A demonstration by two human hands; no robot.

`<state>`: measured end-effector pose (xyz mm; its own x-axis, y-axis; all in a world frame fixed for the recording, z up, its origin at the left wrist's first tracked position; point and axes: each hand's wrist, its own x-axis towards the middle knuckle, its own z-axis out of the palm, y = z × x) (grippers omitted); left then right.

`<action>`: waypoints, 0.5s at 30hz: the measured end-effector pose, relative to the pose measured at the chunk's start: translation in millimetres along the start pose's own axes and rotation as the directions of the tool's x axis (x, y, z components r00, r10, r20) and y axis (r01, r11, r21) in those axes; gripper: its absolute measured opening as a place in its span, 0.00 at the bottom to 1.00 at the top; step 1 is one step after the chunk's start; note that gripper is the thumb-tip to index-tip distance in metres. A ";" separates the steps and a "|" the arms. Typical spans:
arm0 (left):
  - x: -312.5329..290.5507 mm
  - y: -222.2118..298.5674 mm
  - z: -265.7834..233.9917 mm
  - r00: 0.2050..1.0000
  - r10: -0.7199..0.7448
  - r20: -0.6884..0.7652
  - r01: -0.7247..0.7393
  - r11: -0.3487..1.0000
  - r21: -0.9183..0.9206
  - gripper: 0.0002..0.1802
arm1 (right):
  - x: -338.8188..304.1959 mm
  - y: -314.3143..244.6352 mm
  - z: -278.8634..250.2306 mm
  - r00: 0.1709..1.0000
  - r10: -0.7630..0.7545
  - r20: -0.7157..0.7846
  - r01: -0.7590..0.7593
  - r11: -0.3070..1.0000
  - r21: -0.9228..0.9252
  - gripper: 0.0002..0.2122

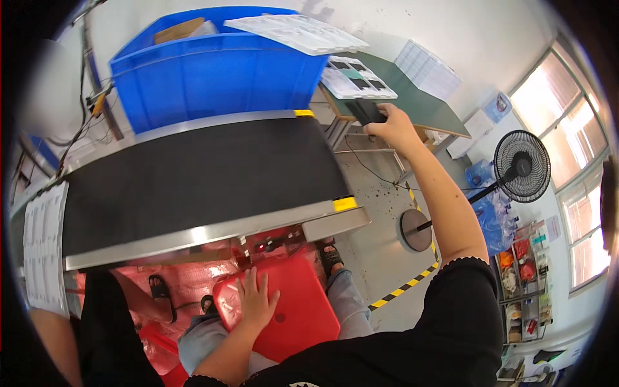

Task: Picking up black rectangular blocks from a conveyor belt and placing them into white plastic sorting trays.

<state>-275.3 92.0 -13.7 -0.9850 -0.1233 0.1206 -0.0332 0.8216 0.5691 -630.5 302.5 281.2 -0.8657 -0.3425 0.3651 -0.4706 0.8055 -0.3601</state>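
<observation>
My right hand [394,128] reaches out past the far end of the conveyor, its fingers closed on a dark flat rectangular piece [365,111]. That piece is at the near edge of a green-topped table [432,106]; its exact kind does not show. Just beyond it, on the table, lies a white compartment tray [338,82] with several dark rectangular pieces in it. My left hand [256,302] lies with fingers spread on the red stool [303,316] in front of me and holds nothing.
A black conveyor belt [206,180] with metal rails crosses in front. Behind it stands a blue bin [219,77], with a white tray [300,32] across its rim. A fan [521,166] stands at the right. Another person's legs [122,322] are at the left, near a white tray [45,245].
</observation>
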 end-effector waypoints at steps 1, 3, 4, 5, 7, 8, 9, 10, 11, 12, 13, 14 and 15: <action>-5.7 4.4 6.5 0.998 0.053 0.045 -0.062 0.973 0.223 0.36 | 7.5 14.5 -1.8 0.994 0.110 0.009 -0.110 0.994 -0.007 0.32; -5.7 8.8 12.1 0.997 0.019 0.073 -0.034 0.974 0.223 0.38 | 25.9 59.0 -5.5 0.973 0.233 0.007 -0.232 0.972 -0.020 0.32; -2.6 9.8 12.8 0.996 -0.019 0.086 0.000 0.976 0.217 0.40 | 41.8 94.1 -1.5 0.951 0.299 -0.080 -0.308 0.941 -0.141 0.30; -0.8 11.4 11.2 0.995 -0.016 0.095 -0.006 0.976 0.220 0.40 | 55.9 120.9 0.0 0.921 0.353 -0.167 -0.386 0.887 -0.254 0.28; 0.5 10.3 8.4 0.988 -0.051 0.143 0.012 0.965 0.263 0.43 | 85.1 166.1 -1.4 0.876 0.456 -0.154 -0.481 0.842 -0.244 0.27; -3.0 5.0 14.0 0.986 -0.060 0.153 0.017 0.964 0.267 0.43 | 97.0 184.4 -1.1 0.824 0.549 -0.141 -0.566 0.788 -0.241 0.25; -8.5 -2.1 19.4 0.974 -0.122 0.190 0.070 0.964 0.258 0.44 | 109.9 201.4 -0.2 0.823 0.554 -0.128 -0.567 0.788 -0.240 0.25; -14.6 -11.0 25.5 0.956 -0.188 0.224 0.129 0.958 0.254 0.45 | 123.3 215.6 4.4 0.793 0.585 -0.172 -0.609 0.750 -0.259 0.25; -8.1 -7.3 21.3 0.969 -0.170 0.181 0.137 0.973 0.184 0.43 | 130.6 229.2 6.9 0.757 0.616 -0.220 -0.653 0.703 -0.280 0.25; -4.1 0.0 14.8 0.972 -0.104 0.210 0.052 0.969 0.240 0.33 | 136.2 241.9 9.2 0.756 0.622 -0.206 -0.654 0.701 -0.284 0.25; -13.8 -8.5 20.2 0.967 -0.104 0.231 0.065 0.983 0.172 0.31 | 144.1 248.2 16.1 0.749 0.624 -0.222 -0.662 0.697 -0.274 0.25; -20.2 -17.8 24.2 0.963 -0.098 0.251 0.075 0.992 0.100 0.29 | 150.5 257.2 21.3 0.740 0.628 -0.242 -0.673 0.690 -0.266 0.25; -25.5 -25.3 29.9 0.976 0.040 0.214 -0.093 0.965 0.246 0.26 | 156.1 266.3 24.2 0.746 0.628 -0.222 -0.666 0.698 -0.263 0.25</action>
<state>-254.4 91.0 -55.5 -0.9989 0.0314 -0.0337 0.0182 0.9412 0.3375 -895.1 451.8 221.5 -0.9032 0.3579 0.2368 0.2929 0.9175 -0.2692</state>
